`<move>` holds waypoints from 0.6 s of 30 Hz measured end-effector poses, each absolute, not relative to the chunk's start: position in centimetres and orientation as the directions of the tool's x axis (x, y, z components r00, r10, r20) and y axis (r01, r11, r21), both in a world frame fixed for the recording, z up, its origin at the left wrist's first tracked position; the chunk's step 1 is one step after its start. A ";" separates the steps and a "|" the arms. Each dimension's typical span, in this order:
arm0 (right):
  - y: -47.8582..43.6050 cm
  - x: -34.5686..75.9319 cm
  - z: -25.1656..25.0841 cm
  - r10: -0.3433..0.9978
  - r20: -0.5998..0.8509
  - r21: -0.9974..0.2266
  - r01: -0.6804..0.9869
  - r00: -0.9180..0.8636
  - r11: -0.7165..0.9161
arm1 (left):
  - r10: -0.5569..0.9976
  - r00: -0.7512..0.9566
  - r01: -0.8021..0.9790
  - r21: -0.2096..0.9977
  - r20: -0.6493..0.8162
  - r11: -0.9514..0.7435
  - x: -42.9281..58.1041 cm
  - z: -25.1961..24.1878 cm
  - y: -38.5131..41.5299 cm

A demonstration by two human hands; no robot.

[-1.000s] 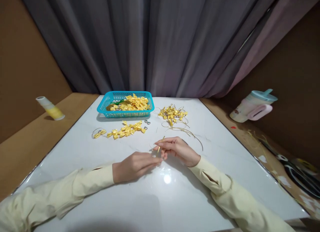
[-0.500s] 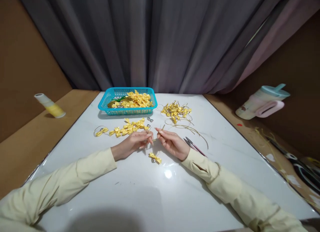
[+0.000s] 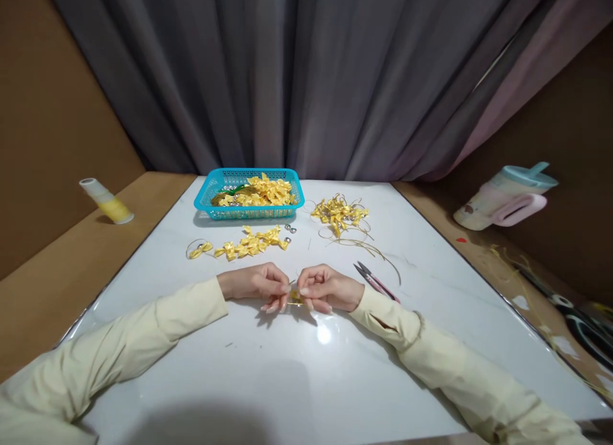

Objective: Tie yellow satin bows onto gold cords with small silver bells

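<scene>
My left hand [image 3: 262, 285] and my right hand [image 3: 329, 288] meet over the middle of the white table, fingertips almost touching. Each is closed in a pinch on a thin gold cord, one end of which pokes up above the fingers. A yellow ribbon bow [image 3: 294, 295] shows in the gap between the fingertips, mostly hidden; whether the fingers grip it or only cover it, I cannot tell. Beyond my left hand lies a row of yellow bows [image 3: 253, 242]. Small silver bells [image 3: 290, 228] sit at its right end. Thread snips [image 3: 377, 282] lie beside my right wrist.
A blue basket [image 3: 201, 202] of yellow bows stands at the back. To its right is a pile of bows with cords [image 3: 339, 214]. A tumbler [image 3: 502, 196] and black-handled scissors [image 3: 582, 333] are on the right; a yellow thread spool [image 3: 108, 202] stands left.
Both hands have come down toward me and closer together, over the spot where the bow with a bell lay uncovered on the table. The view has shifted slightly.
</scene>
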State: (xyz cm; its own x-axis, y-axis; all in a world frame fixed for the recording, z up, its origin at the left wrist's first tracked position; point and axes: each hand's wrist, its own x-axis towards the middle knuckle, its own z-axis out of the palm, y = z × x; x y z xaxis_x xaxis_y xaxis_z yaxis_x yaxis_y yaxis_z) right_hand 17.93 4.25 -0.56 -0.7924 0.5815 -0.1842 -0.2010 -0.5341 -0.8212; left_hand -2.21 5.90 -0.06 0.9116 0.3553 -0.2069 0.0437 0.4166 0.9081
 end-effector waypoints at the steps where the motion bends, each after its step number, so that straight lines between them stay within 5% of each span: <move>1: 4.1 17.9 -0.4 0.551 -0.184 -0.824 -0.178 -0.814 -0.538 | 0.332 0.920 0.067 0.918 -0.209 0.391 -2.3 0.0 5.9; 18: 3.8 18.0 0.4 0.476 -0.101 -0.818 -0.199 -0.874 -0.540 | 0.237 0.937 0.213 0.957 -0.258 0.198 -2.2 0.5 6.0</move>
